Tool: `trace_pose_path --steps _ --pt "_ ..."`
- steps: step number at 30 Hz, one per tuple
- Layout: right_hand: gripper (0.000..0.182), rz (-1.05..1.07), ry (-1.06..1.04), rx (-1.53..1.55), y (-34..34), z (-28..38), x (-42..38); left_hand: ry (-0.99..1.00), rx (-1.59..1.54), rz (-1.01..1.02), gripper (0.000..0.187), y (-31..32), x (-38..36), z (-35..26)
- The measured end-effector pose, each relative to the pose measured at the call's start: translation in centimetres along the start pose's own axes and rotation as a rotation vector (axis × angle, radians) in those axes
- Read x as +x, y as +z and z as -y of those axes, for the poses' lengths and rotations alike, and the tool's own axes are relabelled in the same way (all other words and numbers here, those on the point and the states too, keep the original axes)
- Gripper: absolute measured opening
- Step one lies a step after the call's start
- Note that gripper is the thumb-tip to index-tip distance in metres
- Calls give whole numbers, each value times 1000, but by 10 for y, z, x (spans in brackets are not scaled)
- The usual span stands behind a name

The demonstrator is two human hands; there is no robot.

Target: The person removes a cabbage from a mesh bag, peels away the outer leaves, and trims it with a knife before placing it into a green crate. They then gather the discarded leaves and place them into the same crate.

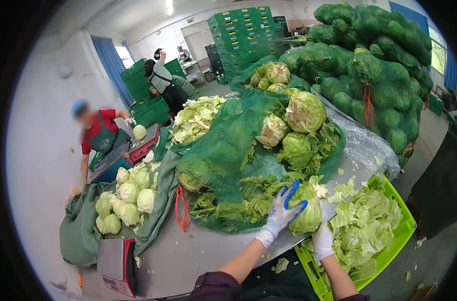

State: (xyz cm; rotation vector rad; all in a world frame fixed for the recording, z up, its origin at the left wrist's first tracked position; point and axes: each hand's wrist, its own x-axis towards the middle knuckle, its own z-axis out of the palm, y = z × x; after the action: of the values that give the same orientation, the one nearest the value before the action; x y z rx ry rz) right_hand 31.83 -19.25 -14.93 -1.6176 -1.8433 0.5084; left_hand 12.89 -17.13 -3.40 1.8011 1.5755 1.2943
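My left hand (282, 209), in a white glove with blue fingertips, grips a green cabbage (305, 208) from its left and top. On the cabbage's lower right side, my right hand (322, 240), gloved in white, has its fingers partly hidden behind the head and loose leaves. Just beyond lies an open green mesh bag (223, 145) with more cabbages (304, 111) and leafy scraps in it. A lime-green crate (406, 213) full of torn leaves (364, 226) stands to the right of my right hand.
Trimmed cabbages (129, 200) lie on green cloth at left, near a red scale (113, 266). A person (104, 131) in a red shirt holds a cabbage by another scale. Full mesh sacks (374, 85) are piled at back right. Stacked green crates (242, 42) and other people are farther back.
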Motion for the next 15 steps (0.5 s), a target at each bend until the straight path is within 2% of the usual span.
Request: trace_pose_path --steps 1,3,4,5,7,8,10,11,13,15 --pt "24 -2 -10 -6 -6 4 3 3 -5 -10 68 -2 5 -1" --pt "24 82 45 -70 -25 15 14 -164 -291 88 66 -4 18 0" --pt "19 34 -71 -63 -44 21 11 -144 -312 144 69 -4 21 0" --pt "19 24 -83 -63 -66 27 8 -131 -311 136 69 -1 20 1" --pt "16 445 356 332 -117 48 0 -169 -15 279 74 -8 6 -43" --pt "16 446 350 328 -133 54 -3 -194 2 328 79 -5 1 -53" --pt "15 594 534 485 -153 61 -4 -110 315 331 81 11 -14 -76" --pt "15 591 522 484 -151 52 -4 -67 518 344 81 19 -21 -88" --pt "18 595 447 502 -142 32 -8 40 626 295 79 29 -29 -90" --pt "21 589 489 569 -126 20 -11 39 588 273 78 27 -25 -81"
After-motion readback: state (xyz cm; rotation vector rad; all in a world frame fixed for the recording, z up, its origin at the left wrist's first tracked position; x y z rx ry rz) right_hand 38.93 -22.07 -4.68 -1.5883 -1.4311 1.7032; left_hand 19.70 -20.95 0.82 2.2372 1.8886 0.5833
